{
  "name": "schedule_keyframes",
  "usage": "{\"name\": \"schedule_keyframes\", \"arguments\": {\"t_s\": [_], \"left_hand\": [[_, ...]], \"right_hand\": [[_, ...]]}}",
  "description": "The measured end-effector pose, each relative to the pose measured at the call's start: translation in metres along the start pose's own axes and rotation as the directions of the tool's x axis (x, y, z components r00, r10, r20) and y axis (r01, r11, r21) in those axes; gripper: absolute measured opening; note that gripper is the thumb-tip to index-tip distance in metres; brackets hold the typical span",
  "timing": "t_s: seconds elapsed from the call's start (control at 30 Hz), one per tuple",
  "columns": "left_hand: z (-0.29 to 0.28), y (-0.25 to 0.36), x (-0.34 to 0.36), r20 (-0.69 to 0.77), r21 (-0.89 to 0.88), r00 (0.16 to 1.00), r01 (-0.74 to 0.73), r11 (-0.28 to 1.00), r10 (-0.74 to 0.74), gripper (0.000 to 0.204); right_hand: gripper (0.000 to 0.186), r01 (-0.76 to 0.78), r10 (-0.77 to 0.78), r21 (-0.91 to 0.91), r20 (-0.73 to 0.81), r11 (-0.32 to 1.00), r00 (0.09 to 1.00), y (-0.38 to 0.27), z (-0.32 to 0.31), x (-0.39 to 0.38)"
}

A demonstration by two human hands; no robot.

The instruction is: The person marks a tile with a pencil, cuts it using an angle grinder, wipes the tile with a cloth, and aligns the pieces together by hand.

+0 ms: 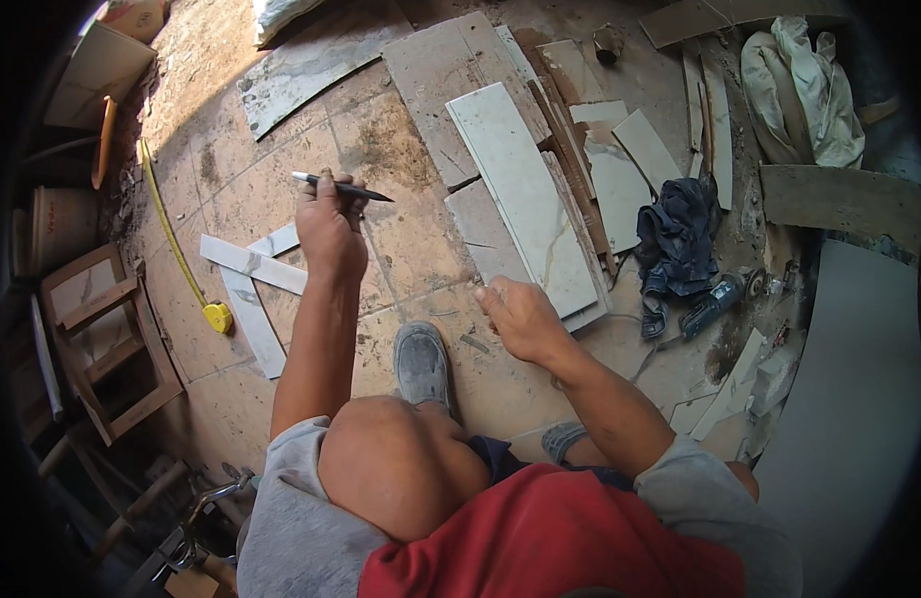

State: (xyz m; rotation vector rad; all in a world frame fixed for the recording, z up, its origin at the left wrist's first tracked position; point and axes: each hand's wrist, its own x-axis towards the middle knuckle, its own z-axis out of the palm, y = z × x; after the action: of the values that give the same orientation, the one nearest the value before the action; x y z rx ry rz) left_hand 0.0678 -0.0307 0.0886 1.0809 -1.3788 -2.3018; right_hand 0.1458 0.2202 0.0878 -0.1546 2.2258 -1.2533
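My left hand (331,234), raised over the floor, is closed around a black marker (366,191) with a white end. The marker's dark pointed end sticks out to the right. Closer to the middle, my right hand (522,317) is curled beside the near left edge of a long white marble-look tile (525,189). Whether it holds anything is hidden by its fingers. That tile rests on a stack of other tile pieces (445,90). To the left of my left forearm, narrow white tile strips (253,263) lie crossed on the floor.
A yellow tape measure (217,317) lies at left, its blade stretched away from me. At right are a dark crumpled cloth (676,234), a blue-green angle grinder (714,302) and broken tile pieces (612,174). A wooden frame (112,339) stands at far left. My shoe (421,361) is between my arms.
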Motion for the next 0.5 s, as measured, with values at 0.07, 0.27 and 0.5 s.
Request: {"name": "schedule_keyframes", "arguments": {"t_s": [0.07, 0.27, 0.5], "left_hand": [[-0.007, 0.031, 0.021, 0.019, 0.115, 0.988, -0.153, 0.981, 0.152, 0.019], [0.005, -0.025, -0.016, 0.501, 0.199, 0.846, 0.094, 0.976, -0.184, 0.055], [0.020, -0.064, -0.056, 0.458, 0.429, 0.745, 0.293, 0.855, -0.485, 0.034]], "right_hand": [[0.039, -0.319, 0.259, 0.280, 0.229, 0.906, 0.938, 0.011, -0.015, -0.015], [0.030, -0.013, 0.057, 0.730, -0.036, 0.684, 0.998, 0.054, -0.109, 0.020], [0.027, -0.112, 0.086, -0.094, -0.243, 0.989, 0.966, 0.066, -0.112, 0.050]]}}
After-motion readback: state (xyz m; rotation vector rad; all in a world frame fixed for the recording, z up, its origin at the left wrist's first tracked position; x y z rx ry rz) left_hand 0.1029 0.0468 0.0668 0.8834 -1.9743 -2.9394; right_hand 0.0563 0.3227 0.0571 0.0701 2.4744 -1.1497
